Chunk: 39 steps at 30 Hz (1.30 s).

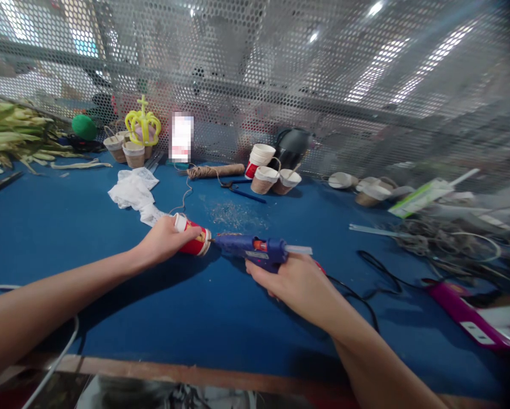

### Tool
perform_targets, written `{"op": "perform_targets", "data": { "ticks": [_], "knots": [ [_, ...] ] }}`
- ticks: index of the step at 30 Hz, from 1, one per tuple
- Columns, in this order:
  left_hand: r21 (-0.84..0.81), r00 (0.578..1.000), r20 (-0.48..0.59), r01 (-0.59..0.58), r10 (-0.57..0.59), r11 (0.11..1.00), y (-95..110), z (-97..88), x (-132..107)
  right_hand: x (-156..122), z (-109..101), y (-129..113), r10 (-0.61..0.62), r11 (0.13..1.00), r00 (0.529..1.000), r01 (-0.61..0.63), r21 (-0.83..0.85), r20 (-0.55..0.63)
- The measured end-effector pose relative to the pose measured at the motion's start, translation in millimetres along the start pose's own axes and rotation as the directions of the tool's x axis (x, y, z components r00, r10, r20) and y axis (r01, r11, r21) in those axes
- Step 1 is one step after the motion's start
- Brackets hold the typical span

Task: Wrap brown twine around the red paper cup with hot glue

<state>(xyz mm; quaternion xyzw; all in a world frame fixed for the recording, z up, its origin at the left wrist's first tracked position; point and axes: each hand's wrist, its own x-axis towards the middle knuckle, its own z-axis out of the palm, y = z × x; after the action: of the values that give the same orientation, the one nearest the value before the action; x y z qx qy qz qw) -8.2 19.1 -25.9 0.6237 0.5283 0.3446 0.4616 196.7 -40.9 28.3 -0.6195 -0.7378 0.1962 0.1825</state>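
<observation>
My left hand [166,237] is closed around a red and white paper cup [198,244] that lies on its side, its base toward the right. In my right hand [295,284] is a blue hot glue gun [248,248] with a clear glue stick [299,249] poking out of its back. The gun's nozzle meets or nearly meets the cup's base edge; I cannot tell which. A strand of twine [187,196] runs from near the cup back to a twine roll [216,170].
White crumpled cloth [133,190] lies behind my left hand. Pliers [248,193] and small twine-wrapped cups [264,180] stand farther back. At the right are a purple power strip [472,315], a black cord [374,267] and tangled twine [429,238]. A perforated metal panel [237,74] closes the back.
</observation>
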Motion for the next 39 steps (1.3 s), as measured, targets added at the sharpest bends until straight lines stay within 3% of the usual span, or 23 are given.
{"op": "perform_targets", "data": {
  "ticks": [12, 22, 29, 39],
  "knots": [
    [-0.005, 1.0, -0.017, 0.02, -0.02, 1.0, 2, 0.9, -1, -5, 1, -3, -0.014, 1.0, 0.998, 0.013, 0.014, 0.056],
    [-0.021, 1.0, -0.006, 0.014, -0.014, 1.0, 4, 1.3, -3, -1, 3, 1, -0.025, 1.0, 1.0, 0.025, 0.0, 0.0],
    [0.11, 0.997, 0.0, -0.079, 0.079, 0.991, 1, 0.2, -6, 2, 0, -4, -0.032, 0.998, 0.999, 0.029, -0.063, -0.042],
    [0.173, 0.998, 0.01, -0.066, 0.065, 0.983, 5, 0.2, -8, 7, 0, -3, 0.01, 1.0, 0.999, -0.011, -0.018, -0.033]
  ]
}}
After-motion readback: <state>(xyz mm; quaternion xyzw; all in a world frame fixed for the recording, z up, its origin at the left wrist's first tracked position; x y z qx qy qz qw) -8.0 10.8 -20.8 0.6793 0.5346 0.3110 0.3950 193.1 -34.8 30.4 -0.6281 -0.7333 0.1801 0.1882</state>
